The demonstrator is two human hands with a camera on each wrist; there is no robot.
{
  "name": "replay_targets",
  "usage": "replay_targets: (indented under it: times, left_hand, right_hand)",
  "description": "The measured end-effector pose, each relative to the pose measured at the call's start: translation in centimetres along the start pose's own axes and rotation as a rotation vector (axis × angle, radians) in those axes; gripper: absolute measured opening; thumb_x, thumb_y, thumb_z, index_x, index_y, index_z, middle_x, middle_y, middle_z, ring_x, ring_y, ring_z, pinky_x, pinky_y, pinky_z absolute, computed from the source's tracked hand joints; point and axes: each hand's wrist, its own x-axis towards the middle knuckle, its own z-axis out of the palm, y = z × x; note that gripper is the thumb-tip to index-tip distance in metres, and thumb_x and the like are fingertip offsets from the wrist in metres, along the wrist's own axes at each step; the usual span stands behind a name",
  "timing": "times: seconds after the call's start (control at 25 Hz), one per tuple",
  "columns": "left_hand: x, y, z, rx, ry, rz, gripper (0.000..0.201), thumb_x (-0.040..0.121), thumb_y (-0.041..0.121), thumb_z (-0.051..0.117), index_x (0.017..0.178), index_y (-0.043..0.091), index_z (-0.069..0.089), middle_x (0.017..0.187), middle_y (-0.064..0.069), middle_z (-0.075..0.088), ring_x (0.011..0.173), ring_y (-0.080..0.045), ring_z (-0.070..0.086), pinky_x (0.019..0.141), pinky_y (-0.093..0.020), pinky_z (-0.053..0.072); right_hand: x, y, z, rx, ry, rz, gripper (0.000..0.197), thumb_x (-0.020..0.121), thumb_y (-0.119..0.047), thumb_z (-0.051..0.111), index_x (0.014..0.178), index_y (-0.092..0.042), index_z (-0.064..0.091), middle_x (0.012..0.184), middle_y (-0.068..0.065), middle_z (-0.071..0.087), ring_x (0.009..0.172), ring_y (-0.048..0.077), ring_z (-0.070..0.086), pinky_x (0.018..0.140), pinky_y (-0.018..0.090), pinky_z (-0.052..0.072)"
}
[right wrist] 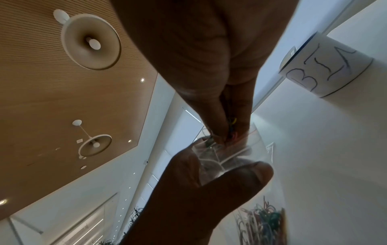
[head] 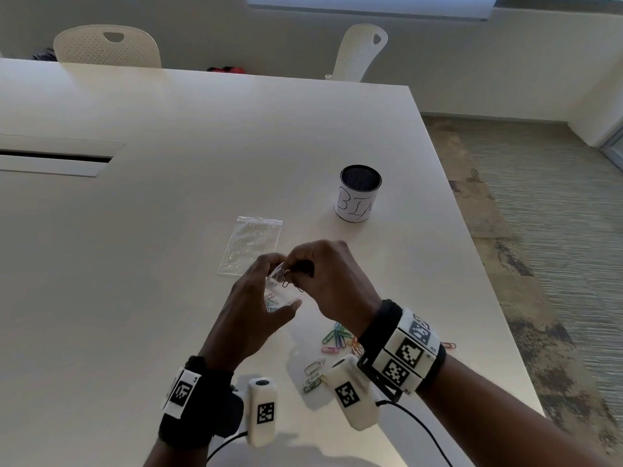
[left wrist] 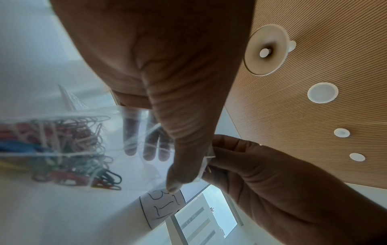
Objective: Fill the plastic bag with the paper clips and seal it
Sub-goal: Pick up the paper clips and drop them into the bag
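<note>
My left hand (head: 266,291) holds a small clear plastic bag (head: 281,294) above the table, thumb and fingers pinching its mouth. The bag (left wrist: 62,149) holds a heap of coloured paper clips (left wrist: 69,152) at its bottom. My right hand (head: 317,267) pinches a few paper clips (right wrist: 232,129) at the bag's mouth (right wrist: 228,152), fingertips pointing down into it. Loose coloured paper clips (head: 337,337) and silver ones (head: 313,375) lie on the table (head: 168,230) below my right wrist.
A second, flat clear bag (head: 251,244) lies on the table just beyond my hands. A mesh cup with a white label reading BIN (head: 359,193) stands further back right. The table's right edge runs close to my right forearm. Two white chairs stand at the far side.
</note>
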Motion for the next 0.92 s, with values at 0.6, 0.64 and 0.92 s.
replay_targets:
  times: [0.6,0.64,0.92]
  left_hand:
    - [0.0,-0.6,-0.4,0.015,0.007,0.03,0.062,0.081,0.024,0.086,0.132,0.023,0.049,0.114,0.01,0.064,0.106,0.002,0.062,0.081,-0.003,0.047]
    - [0.0,-0.5,-0.4,0.016,0.007,0.03,0.063,0.081,0.025,0.086,0.132,0.024,0.049,0.114,0.012,0.063,0.106,0.003,0.061,0.081,-0.003,0.047]
    - [-0.2,-0.5,-0.5,-0.003,0.008,0.031,0.062,0.082,0.023,0.086,0.132,0.024,0.049,0.114,0.011,0.064,0.106,0.001,0.062,0.081,-0.004,0.047]
  right_hand:
    - [-5.5,2.9,-2.4,-0.135,-0.457,-0.044,0.021,0.092,-0.02,0.075,0.113,-0.02,0.074,0.114,-0.006,0.072,0.099,0.003,0.067,0.092,0.025,0.057]
    - [-6.4,3.2,-1.5,-0.187,-0.536,-0.075,0.024,0.093,-0.025,0.074,0.117,-0.024,0.072,0.121,-0.008,0.069,0.106,0.003,0.063,0.096,0.024,0.054]
    - [-8.6,5.0,-0.2,-0.379,-0.609,-0.248,0.01,0.094,-0.029,0.071,0.102,-0.025,0.076,0.111,-0.01,0.069,0.106,0.008,0.057,0.099,0.032,0.048]
